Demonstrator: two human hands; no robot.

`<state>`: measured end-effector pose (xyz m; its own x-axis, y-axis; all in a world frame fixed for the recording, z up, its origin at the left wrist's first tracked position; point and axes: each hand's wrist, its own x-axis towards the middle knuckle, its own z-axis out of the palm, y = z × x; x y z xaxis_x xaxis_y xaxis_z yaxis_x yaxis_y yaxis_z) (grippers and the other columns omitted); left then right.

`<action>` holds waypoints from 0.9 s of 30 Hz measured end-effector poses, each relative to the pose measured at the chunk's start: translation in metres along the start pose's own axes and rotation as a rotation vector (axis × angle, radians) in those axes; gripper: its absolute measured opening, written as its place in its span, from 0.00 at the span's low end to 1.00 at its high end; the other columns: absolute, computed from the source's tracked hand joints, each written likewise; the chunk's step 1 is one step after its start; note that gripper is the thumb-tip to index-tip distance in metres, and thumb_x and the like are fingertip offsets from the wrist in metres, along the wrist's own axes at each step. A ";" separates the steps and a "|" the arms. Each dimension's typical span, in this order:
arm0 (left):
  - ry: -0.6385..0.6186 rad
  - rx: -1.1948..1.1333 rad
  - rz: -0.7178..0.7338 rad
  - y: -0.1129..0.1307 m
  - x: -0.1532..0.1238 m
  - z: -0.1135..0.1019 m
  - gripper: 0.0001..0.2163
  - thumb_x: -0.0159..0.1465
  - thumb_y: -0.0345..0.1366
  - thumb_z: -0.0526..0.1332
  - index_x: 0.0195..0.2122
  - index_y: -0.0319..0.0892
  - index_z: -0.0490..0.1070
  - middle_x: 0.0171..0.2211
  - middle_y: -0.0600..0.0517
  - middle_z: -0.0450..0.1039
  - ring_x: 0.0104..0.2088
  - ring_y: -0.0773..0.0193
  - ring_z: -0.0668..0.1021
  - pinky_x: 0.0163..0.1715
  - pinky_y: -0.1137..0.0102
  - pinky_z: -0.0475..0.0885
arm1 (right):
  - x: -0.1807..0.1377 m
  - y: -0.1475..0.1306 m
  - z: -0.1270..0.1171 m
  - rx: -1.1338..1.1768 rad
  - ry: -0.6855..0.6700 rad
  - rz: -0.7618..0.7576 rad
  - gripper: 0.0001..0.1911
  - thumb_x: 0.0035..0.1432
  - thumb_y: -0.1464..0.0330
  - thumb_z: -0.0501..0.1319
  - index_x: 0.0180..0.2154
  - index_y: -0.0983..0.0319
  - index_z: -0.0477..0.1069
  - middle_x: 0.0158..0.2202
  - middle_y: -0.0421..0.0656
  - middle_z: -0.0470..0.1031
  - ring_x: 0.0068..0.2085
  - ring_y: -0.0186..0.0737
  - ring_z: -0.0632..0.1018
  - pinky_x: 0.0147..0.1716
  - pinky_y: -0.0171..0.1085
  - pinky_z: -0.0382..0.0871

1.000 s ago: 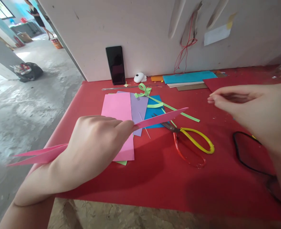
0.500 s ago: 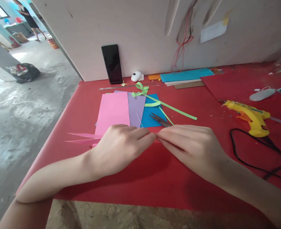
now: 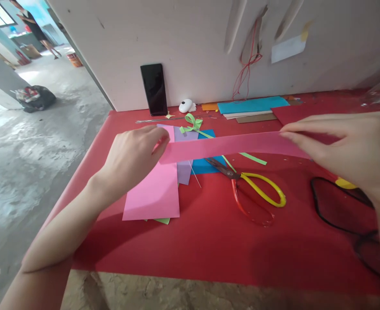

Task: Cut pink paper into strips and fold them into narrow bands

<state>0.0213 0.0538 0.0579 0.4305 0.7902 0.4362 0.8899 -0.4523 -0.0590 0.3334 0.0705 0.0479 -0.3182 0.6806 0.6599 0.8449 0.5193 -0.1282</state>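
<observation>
A long pink paper strip [image 3: 222, 146] stretches level above the red table, pinched at both ends. My left hand [image 3: 133, 150] grips its left end between thumb and fingers. My right hand [image 3: 347, 142] pinches it farther right, with more of the strip running behind the fingers. Below lie a pink paper sheet [image 3: 152, 193], a purple sheet [image 3: 183, 174] and a blue sheet [image 3: 209, 168]. Scissors [image 3: 233, 174] with one yellow and one red handle rest just under the strip. A green paper bow [image 3: 194, 123] with long tails sits behind it, partly covered.
A dark phone [image 3: 154, 89] leans on the wall beside a small white object [image 3: 186, 105]. Blue paper [image 3: 254, 104] is stacked along the back. At right, a black cord [image 3: 322, 215] curves by a yellow tool [image 3: 346, 184] mostly hidden by my arm. A person [image 3: 31, 23] stands far left.
My hands have moved apart and upward from close together at the centre. The pink strip now spans between them, and the scissors' handles have come into view.
</observation>
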 end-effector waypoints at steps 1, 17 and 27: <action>0.047 0.016 0.005 0.001 0.002 0.003 0.07 0.65 0.30 0.54 0.39 0.39 0.72 0.35 0.49 0.78 0.30 0.64 0.78 0.24 0.73 0.67 | 0.000 0.003 0.001 0.029 -0.019 0.038 0.13 0.59 0.63 0.57 0.29 0.60 0.77 0.32 0.45 0.81 0.35 0.43 0.81 0.35 0.39 0.73; -0.117 -0.196 0.492 0.010 0.003 0.024 0.29 0.61 0.44 0.62 0.58 0.33 0.59 0.52 0.41 0.71 0.49 0.53 0.75 0.50 0.59 0.71 | 0.000 -0.004 -0.001 0.471 -0.315 0.288 0.15 0.49 0.53 0.62 0.34 0.54 0.79 0.34 0.39 0.80 0.37 0.42 0.79 0.37 0.40 0.74; -0.275 -0.380 0.409 -0.002 0.005 0.016 0.28 0.63 0.51 0.57 0.59 0.37 0.62 0.50 0.41 0.73 0.51 0.55 0.74 0.52 0.59 0.69 | -0.014 -0.019 0.009 0.155 -0.498 -0.080 0.33 0.46 0.46 0.63 0.51 0.55 0.72 0.50 0.46 0.75 0.46 0.53 0.78 0.40 0.47 0.75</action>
<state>0.0241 0.0655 0.0464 0.7935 0.5764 0.1952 0.5505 -0.8166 0.1734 0.3182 0.0559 0.0343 -0.5768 0.7793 0.2450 0.7480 0.6244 -0.2250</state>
